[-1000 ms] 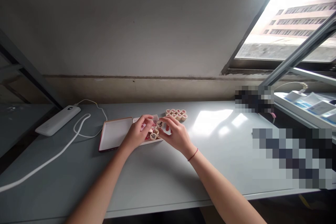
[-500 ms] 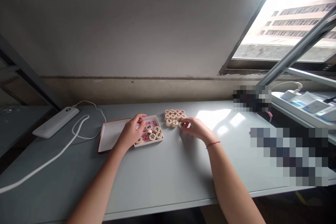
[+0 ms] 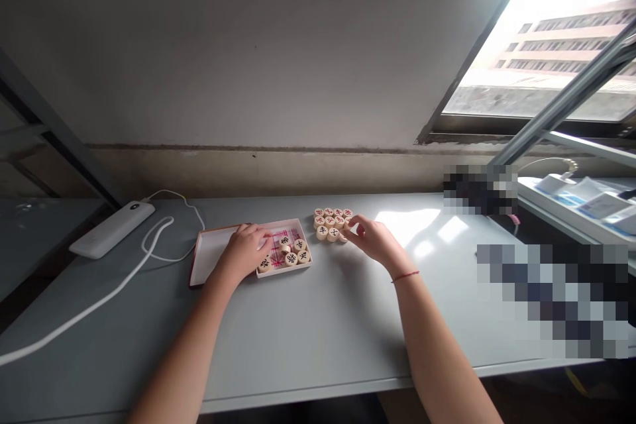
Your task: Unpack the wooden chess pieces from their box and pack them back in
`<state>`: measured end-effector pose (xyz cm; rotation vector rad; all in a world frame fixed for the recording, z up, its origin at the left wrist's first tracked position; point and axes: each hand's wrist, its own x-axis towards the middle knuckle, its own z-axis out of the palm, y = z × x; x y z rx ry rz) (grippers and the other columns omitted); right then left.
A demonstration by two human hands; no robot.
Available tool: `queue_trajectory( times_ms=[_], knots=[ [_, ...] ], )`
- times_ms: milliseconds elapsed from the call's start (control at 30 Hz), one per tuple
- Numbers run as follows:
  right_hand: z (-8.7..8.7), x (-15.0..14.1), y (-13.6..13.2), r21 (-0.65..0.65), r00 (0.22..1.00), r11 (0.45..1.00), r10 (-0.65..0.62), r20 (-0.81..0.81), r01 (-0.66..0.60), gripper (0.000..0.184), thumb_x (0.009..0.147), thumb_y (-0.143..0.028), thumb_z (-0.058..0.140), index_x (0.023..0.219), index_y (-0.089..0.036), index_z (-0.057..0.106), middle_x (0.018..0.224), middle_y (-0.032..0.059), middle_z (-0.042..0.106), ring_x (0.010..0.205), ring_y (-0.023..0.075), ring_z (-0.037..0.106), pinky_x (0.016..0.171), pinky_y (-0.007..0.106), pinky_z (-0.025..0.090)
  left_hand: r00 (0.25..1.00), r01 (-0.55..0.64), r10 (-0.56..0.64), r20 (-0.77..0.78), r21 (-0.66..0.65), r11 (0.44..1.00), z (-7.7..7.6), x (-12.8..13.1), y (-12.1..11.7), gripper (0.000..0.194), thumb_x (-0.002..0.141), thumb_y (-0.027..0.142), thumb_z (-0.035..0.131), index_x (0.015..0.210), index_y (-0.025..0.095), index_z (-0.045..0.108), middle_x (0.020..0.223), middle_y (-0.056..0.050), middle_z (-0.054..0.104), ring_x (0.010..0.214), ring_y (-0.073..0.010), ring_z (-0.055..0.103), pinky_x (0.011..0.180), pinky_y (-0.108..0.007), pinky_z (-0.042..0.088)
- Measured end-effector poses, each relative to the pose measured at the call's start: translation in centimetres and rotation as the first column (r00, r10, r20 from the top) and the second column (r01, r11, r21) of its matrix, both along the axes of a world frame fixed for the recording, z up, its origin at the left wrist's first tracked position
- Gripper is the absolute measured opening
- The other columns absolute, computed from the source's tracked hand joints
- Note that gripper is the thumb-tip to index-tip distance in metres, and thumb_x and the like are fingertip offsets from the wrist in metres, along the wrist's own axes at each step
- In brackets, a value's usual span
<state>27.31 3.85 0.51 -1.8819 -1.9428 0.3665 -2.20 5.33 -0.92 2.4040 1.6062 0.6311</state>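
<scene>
Round wooden Chinese chess pieces (image 3: 329,220) stand in close rows on the desk, red-lettered ones behind and black-lettered ones in front. My right hand (image 3: 372,238) is at the right end of the front row, thumb and fingertips closed on a piece (image 3: 342,237) that they partly cover. A shallow white box (image 3: 285,271) holds several black-lettered pieces (image 3: 291,258) over a red-printed sheet. My left hand (image 3: 247,250) lies across the box's left side, fingers loosely bent and apart, beside a piece (image 3: 265,264) in the near left corner. Nothing shows in its grasp.
The box lid (image 3: 206,255) lies left of the box, partly under my left forearm. A white power bank (image 3: 113,228) and white cables (image 3: 144,255) are at the left. A power strip (image 3: 561,202) is at the right, near a metal frame. Two areas on the right are pixelated.
My left hand has turned and lowered over the box's left side. My right hand has shifted slightly toward the row, with the piece now beside its neighbour. The view has moved slightly.
</scene>
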Motion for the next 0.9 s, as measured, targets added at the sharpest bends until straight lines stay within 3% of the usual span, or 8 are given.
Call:
queue_trajectory(
  times_ms=[133, 300, 500, 600, 700, 800, 900],
  knots=[
    [0.5, -1.6, -0.4, 0.137, 0.994, 0.986, 0.1, -0.037, -0.094, 0.02, 0.088, -0.04, 0.046, 0.086, -0.024, 0.057, 0.059, -0.0028, 0.055, 0.051, 0.0129, 0.047, 0.051, 0.023, 0.034, 0.982, -0.113, 0.101, -0.161, -0.07, 0.991, 0.9, 0.2, -0.9, 0.024, 0.08, 0.037, 0.053, 0.088, 0.022, 0.07, 0.107, -0.009, 0.063, 0.102, -0.031, 0.052, 0.087, -0.041, 0.043],
    [0.6, -3.2, -0.7, 0.122, 0.98, 0.976, 0.189, -0.059, -0.181, 0.022, 0.088, -0.039, 0.045, 0.09, -0.023, 0.061, 0.063, -0.0006, 0.058, 0.055, 0.0137, 0.049, 0.054, 0.024, 0.037, 0.938, -0.224, 0.161, -0.308, -0.181, 0.958, 2.4, 1.2, -2.0, 0.032, 0.078, 0.045, 0.053, 0.095, 0.021, 0.067, 0.116, -0.011, 0.057, 0.107, -0.0321, 0.051, 0.088, -0.044, 0.041],
    [0.5, -3.6, -0.7, 0.108, 0.972, 0.97, 0.226, -0.062, -0.219, 0.021, 0.089, -0.035, 0.047, 0.089, -0.022, 0.063, 0.066, 0.0005, 0.059, 0.057, 0.0135, 0.05, 0.055, 0.024, 0.037, 0.921, -0.225, 0.136, -0.366, -0.214, 0.95, 1.9, 2.1, -2.2, 0.026, 0.083, 0.037, 0.048, 0.096, 0.021, 0.064, 0.108, -0.009, 0.062, 0.101, -0.0297, 0.056, 0.084, -0.044, 0.041],
    [0.3, -3.7, -0.7, 0.133, 0.966, 0.962, 0.248, -0.067, -0.238, 0.02, 0.089, -0.035, 0.047, 0.087, -0.021, 0.063, 0.068, 0.0009, 0.06, 0.057, 0.013, 0.049, 0.055, 0.024, 0.036, 0.934, -0.218, 0.15, -0.324, -0.186, 0.958, 1.6, 2.1, -2.2, 0.021, 0.083, 0.032, 0.05, 0.096, 0.022, 0.063, 0.104, -0.008, 0.065, 0.098, -0.0294, 0.058, 0.084, -0.045, 0.041],
    [0.1, -4.0, -0.7, 0.2, 0.959, 0.948, 0.269, -0.091, -0.248, 0.019, 0.089, -0.033, 0.048, 0.086, -0.021, 0.062, 0.069, 0.0013, 0.06, 0.058, 0.0129, 0.05, 0.056, 0.024, 0.038, 0.964, -0.143, 0.135, -0.228, -0.015, 0.99, 1.5, 2.0, -1.9, 0.026, 0.084, 0.025, 0.052, 0.107, 0.019, 0.06, 0.101, -0.009, 0.065, 0.097, -0.0294, 0.058, 0.084, -0.044, 0.044],
    [0.0, -4.8, -0.9, 0.258, 0.931, 0.927, 0.322, -0.172, -0.273, 0.016, 0.087, -0.031, 0.05, 0.088, -0.021, 0.062, 0.07, 0.0014, 0.06, 0.059, 0.0122, 0.05, 0.058, 0.024, 0.04, 1.0, -0.001, 0.005, -0.016, 0.197, 0.98, 1.3, 2.2, -1.6, 0.039, 0.087, 0.021, 0.05, 0.126, 0.019, 0.048, 0.097, -0.007, 0.062, 0.091, -0.0236, 0.059, 0.083, -0.037, 0.047],
    [-0.2, -6.0, -1.3, 0.253, 0.875, 0.918, 0.376, -0.304, -0.306, 0.016, 0.087, -0.031, 0.051, 0.092, -0.02, 0.061, 0.076, 0.0022, 0.064, 0.055, 0.0103, 0.049, 0.056, 0.024, 0.042, 0.971, 0.108, -0.157, 0.179, 0.259, 0.96, 0.8, 2.8, -1.7, 0.048, 0.089, 0.021, 0.048, 0.135, 0.024, 0.035, 0.101, -0.004, 0.058, 0.078, -0.0155, 0.06, 0.075, -0.029, 0.05]
  ],
)
